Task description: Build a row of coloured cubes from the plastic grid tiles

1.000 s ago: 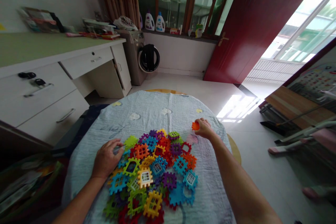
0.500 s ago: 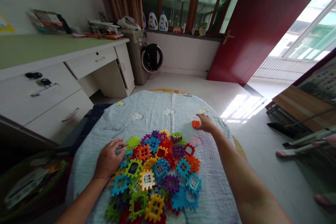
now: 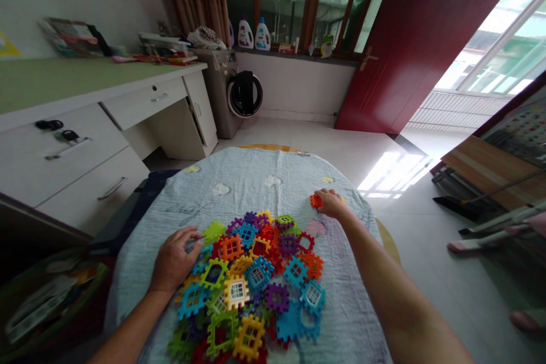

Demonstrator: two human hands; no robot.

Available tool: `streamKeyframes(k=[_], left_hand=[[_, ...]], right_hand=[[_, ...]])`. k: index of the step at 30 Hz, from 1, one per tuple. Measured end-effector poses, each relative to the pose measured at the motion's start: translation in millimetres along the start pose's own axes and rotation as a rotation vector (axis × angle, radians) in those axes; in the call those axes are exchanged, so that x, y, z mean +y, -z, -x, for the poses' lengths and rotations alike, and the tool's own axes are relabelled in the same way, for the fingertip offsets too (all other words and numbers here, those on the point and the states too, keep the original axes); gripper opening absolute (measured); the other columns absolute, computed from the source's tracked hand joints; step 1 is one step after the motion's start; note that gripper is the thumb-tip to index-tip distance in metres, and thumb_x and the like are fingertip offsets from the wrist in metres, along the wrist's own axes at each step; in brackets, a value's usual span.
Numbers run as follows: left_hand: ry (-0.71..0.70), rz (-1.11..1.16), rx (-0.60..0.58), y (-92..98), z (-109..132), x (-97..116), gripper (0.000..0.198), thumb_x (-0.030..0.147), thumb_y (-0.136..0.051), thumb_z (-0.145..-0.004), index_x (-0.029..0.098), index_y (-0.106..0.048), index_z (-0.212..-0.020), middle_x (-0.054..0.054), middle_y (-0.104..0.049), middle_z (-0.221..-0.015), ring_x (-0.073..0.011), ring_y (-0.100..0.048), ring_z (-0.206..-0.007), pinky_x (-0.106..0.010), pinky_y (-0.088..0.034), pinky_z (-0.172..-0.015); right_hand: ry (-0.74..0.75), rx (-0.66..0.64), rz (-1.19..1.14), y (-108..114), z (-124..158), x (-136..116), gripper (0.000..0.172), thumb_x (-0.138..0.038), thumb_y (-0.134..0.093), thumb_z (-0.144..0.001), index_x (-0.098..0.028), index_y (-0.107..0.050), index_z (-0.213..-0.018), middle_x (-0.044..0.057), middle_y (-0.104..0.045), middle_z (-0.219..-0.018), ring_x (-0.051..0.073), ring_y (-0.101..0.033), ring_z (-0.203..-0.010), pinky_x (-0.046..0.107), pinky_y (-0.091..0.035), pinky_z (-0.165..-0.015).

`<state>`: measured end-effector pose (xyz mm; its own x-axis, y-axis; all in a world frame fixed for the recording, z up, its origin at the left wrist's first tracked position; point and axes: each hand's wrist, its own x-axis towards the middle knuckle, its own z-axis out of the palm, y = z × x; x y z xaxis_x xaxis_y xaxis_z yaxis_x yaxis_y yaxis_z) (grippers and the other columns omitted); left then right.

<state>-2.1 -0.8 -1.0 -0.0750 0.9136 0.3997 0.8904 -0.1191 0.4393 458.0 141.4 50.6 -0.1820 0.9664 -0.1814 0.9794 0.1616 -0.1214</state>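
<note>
A heap of colourful interlocking plastic blocks (image 3: 256,276), square with notched edges and some with window grids, lies on the near half of a cloth-covered round table (image 3: 251,168). My left hand (image 3: 176,256) rests at the heap's left edge, thumb and fingers apart, close to a lime-green block (image 3: 214,232). Beyond the heap at the right, my right hand (image 3: 329,202) is closed on an orange block (image 3: 315,201) low over the cloth; its fingers partly hide it. A small yellow bit (image 3: 343,201) shows beside that hand, too little to identify.
Left of the table stand a white desk with drawers (image 3: 81,148) and a basket of items (image 3: 51,296). A washing machine (image 3: 224,91) with its door open is at the back, near a red door (image 3: 379,51). At the right is a folding wooden table (image 3: 490,168).
My right hand's fingers have come down and drawn in around the orange block. A yellow bit now shows beside it. My left hand has stayed by the heap; the view shifted slightly.
</note>
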Motion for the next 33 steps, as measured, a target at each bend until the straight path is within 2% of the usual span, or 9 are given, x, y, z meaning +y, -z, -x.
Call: streamKeyframes(k=[4,9,19,22,24,28,33], left_hand=[[-0.002,0.003,-0.003,0.0,-0.2,-0.3,0.022,0.038,-0.052,-0.077,0.021,-0.065,-0.080,-0.009,-0.070,-0.103,-0.0259,-0.065,-0.101,-0.041,-0.049,-0.097],[-0.003,0.009,0.001,-0.5,-0.4,-0.1,0.021,0.037,-0.051,-0.078,0.021,-0.065,-0.081,-0.009,-0.070,-0.103,-0.0258,-0.065,-0.101,-0.041,-0.048,-0.098],[-0.003,-0.010,0.007,-1.0,0.3,-0.7,0.021,0.037,-0.051,-0.078,0.022,-0.065,-0.081,-0.010,-0.070,-0.104,-0.0261,-0.064,-0.101,-0.041,-0.049,-0.097],[-0.008,-0.004,0.004,-1.0,0.3,-1.7,0.022,0.038,-0.051,-0.077,0.021,-0.065,-0.081,-0.010,-0.070,-0.104,-0.0264,-0.065,-0.100,-0.042,-0.049,-0.097],[-0.010,-0.002,0.001,-0.8,0.2,-1.6,0.022,0.039,-0.051,-0.077,0.021,-0.065,-0.080,-0.010,-0.070,-0.103,-0.0267,-0.065,-0.100,-0.042,-0.049,-0.097],[-0.011,-0.003,0.001,-1.3,0.0,-1.4,0.022,0.039,-0.051,-0.077,0.021,-0.064,-0.080,-0.010,-0.070,-0.103,-0.0266,-0.065,-0.100,-0.041,-0.049,-0.097],[-0.008,-0.006,0.005,-2.6,-0.1,-3.0,0.021,0.038,-0.052,-0.077,0.021,-0.064,-0.081,-0.010,-0.071,-0.104,-0.0259,-0.065,-0.100,-0.041,-0.049,-0.097]], right_hand=[[-0.003,-0.035,0.030,3.8,-7.0,-0.3,0.042,-0.022,-0.063,-0.072,-0.022,-0.064,-0.114,0.012,-0.058,-0.119,0.031,-0.050,-0.107,0.038,-0.037,-0.084],[-0.005,-0.056,0.045,8.3,-9.1,6.6,0.045,-0.023,-0.063,-0.072,-0.023,-0.063,-0.117,0.011,-0.056,-0.122,0.030,-0.050,-0.107,0.036,-0.036,-0.084],[0.032,-0.052,0.014,1.4,-12.2,6.2,0.052,-0.025,-0.066,-0.071,-0.025,-0.060,-0.123,0.009,-0.056,-0.125,0.030,-0.049,-0.111,0.036,-0.036,-0.086],[0.004,-0.038,0.001,8.1,-13.5,19.8,0.066,-0.027,-0.068,-0.071,-0.025,-0.051,-0.135,0.009,-0.052,-0.134,0.029,-0.048,-0.115,0.034,-0.036,-0.088],[-0.041,-0.018,-0.002,14.7,-11.5,35.5,0.069,-0.027,-0.065,-0.073,-0.024,-0.046,-0.139,0.009,-0.049,-0.137,0.027,-0.047,-0.117,0.033,-0.036,-0.089],[-0.139,-0.020,0.018,18.0,-1.0,64.4,0.068,-0.023,-0.066,-0.070,-0.023,-0.050,-0.136,0.010,-0.051,-0.135,0.028,-0.048,-0.116,0.035,-0.037,-0.090],[-0.162,-0.045,0.042,4.0,6.0,71.3,0.065,-0.023,-0.068,-0.066,-0.026,-0.057,-0.129,0.010,-0.054,-0.129,0.029,-0.050,-0.111,0.037,-0.038,-0.089]])
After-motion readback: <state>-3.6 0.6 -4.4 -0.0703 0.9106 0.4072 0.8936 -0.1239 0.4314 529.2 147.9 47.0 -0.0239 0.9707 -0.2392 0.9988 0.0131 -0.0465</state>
